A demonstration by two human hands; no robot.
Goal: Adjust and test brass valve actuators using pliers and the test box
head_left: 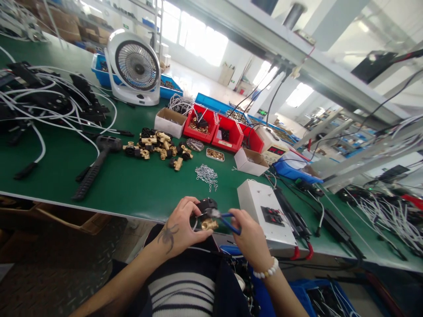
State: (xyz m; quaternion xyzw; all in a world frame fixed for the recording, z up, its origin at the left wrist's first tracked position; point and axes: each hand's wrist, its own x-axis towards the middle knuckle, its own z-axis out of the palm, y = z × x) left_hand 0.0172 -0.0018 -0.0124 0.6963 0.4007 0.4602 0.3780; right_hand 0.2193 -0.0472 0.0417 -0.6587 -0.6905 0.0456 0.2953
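Note:
My left hand [182, 223] is closed around a small brass valve fitting with a black top [207, 215], held just over the near edge of the green bench [132, 185]. My right hand [249, 235] grips blue-handled pliers [228, 219] whose tip meets the fitting. A bead bracelet circles my right wrist. On the bench beyond lie a heap of similar brass and black fittings [158, 147] and a small pile of wire clips [206, 175].
A white box with red switches [264, 211] sits right of my hands. Red bins [211, 127], cardboard boxes [170, 121], a white fan [135, 68], a black mallet [99, 163] and tangled white cables [49, 101] fill the bench. A blue crate [307, 295] stands below right.

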